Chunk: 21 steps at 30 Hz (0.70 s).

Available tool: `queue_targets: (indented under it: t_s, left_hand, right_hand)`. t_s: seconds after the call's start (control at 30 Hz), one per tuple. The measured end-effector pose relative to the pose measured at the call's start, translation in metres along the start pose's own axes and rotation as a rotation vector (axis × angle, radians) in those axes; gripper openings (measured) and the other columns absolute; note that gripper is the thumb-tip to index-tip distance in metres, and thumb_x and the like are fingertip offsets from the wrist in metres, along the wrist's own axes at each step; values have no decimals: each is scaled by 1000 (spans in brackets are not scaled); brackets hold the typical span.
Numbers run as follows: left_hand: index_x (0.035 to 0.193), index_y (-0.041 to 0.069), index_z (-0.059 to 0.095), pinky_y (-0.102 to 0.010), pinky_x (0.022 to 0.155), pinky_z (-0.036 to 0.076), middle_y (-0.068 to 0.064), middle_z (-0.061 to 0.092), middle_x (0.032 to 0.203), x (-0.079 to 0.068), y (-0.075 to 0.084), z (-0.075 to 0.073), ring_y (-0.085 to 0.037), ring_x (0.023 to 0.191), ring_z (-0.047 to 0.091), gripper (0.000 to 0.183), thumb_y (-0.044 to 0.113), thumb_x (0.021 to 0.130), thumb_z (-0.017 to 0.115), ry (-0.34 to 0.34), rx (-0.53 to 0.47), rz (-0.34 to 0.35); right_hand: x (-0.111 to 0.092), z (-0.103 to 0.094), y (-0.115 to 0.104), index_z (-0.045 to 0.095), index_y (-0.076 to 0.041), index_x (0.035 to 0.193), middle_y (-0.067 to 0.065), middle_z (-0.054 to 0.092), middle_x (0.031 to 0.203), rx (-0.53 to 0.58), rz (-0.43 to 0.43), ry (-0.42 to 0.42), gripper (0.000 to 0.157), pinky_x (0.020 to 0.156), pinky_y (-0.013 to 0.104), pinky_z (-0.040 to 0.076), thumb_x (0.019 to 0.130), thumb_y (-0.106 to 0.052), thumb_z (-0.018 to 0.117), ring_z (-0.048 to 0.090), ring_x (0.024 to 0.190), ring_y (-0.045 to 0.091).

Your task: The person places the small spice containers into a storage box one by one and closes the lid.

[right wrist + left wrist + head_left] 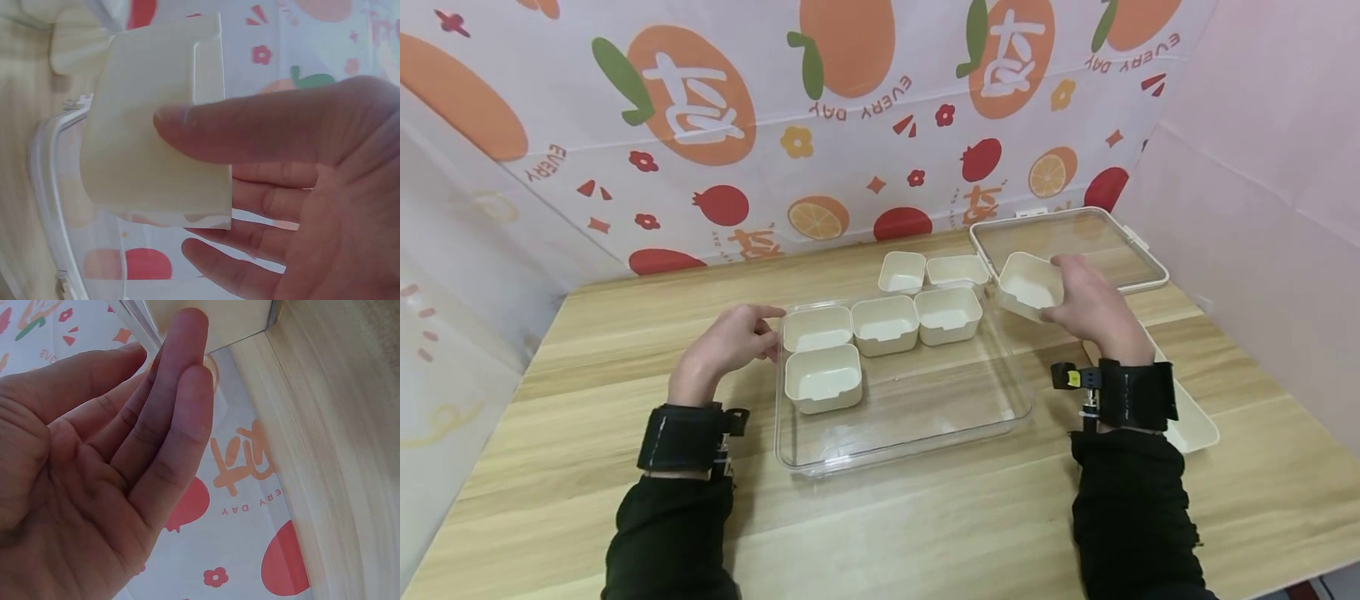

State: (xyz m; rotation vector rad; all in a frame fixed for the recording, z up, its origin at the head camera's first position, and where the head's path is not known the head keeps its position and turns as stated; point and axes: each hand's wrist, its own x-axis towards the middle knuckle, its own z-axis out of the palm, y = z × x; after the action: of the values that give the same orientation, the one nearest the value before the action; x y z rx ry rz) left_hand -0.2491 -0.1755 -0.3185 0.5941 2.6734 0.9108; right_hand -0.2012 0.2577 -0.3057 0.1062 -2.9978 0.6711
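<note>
My right hand (1093, 304) pinches a small cream storage bin (1032, 282) by its right side and holds it tilted above the table. In the right wrist view the thumb (181, 128) lies flat against the bin wall, and the other fingers pass behind the rim. A clear plastic box (925, 400) holds several similar cream bins (823, 379), three along its back and one in front at the left. Beside the box's back left corner is my left hand (730, 342), index finger at the rim. Loosely bent fingers (190, 394) show at the box wall in the left wrist view.
Two more cream bins (958, 268) stand behind the box. A clear lid with a cream frame (1075, 212) lies at the back right. A longer cream tray (1195, 417) sits partly hidden under my right forearm. Patterned cloth (850, 167) hangs along the table's back edge.
</note>
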Motion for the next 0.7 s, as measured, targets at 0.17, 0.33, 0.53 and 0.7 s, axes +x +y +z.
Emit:
queue_targets:
  t_s: [0.17,0.33,0.53,0.7]
  left_hand:
    - [125,-11,42,-40,66,49,-12,64,74,0,2,0,-25,70,61,41,-1,86,48,-1,8,1]
    - [126,-10,41,-39,65,49,-13,64,74,-1,1,1,-26,71,60,41,-1,86,47,-3,19,-14]
    - [126,-8,42,-34,61,43,-11,63,73,1,2,2,-25,71,60,42,1,86,48,8,36,-26]
    - [127,-8,42,-35,63,44,-11,64,74,2,2,2,-23,70,60,43,1,85,47,9,38,-29]
  right_hand:
    - [-3,-3,-3,34,11,128,29,39,125,-3,-19,5,75,91,57,32,66,-8,72,38,105,38]
    - [-5,-5,-6,33,9,129,28,38,128,1,-25,36,77,90,59,32,66,-10,72,38,107,39]
    - [-10,-10,-16,38,6,126,26,42,125,12,-66,75,74,85,57,36,66,-17,75,41,102,36]
    - [-11,-11,-29,42,5,126,25,44,124,24,-101,50,72,87,57,34,67,-21,75,40,104,36]
